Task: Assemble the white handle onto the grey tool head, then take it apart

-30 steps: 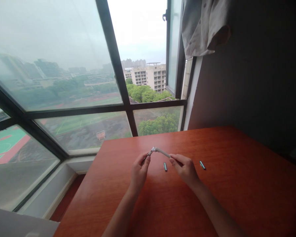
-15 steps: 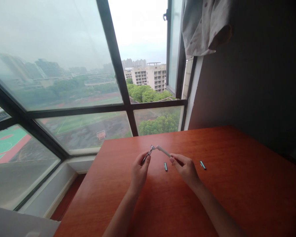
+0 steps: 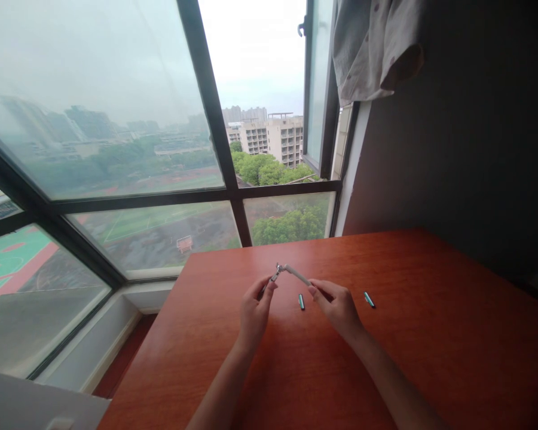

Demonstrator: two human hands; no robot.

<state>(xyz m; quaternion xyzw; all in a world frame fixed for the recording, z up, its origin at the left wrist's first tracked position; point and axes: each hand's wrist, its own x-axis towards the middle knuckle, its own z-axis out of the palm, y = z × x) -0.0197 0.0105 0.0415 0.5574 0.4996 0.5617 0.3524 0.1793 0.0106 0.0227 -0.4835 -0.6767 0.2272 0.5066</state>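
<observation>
My left hand (image 3: 253, 310) pinches a silver razor handle (image 3: 275, 274), its forked metal head pointing up and away and its lower part covered by my fingers. From the other side, my right hand (image 3: 339, 306) grips a slim grey toothbrush (image 3: 297, 275) by its near end. The brush's small head meets the head of the razor handle, or lies right beside it; I cannot tell which. Between my hands on the tabletop lies a small green-and-black razor cartridge (image 3: 301, 301). A second razor cartridge (image 3: 369, 300) rests to the right of my right hand.
The reddish-brown wooden table (image 3: 412, 358) reaches up to the window frame (image 3: 161, 203). One window sash (image 3: 318, 89) stands open at the back, with a grey cloth (image 3: 372, 60) hanging beside it. A dark wall (image 3: 452, 149) rises on the right.
My left hand has shifted very slightly to the right with the razor handle, bringing its head closer to the brush. My right hand and both cartridges look unmoved.
</observation>
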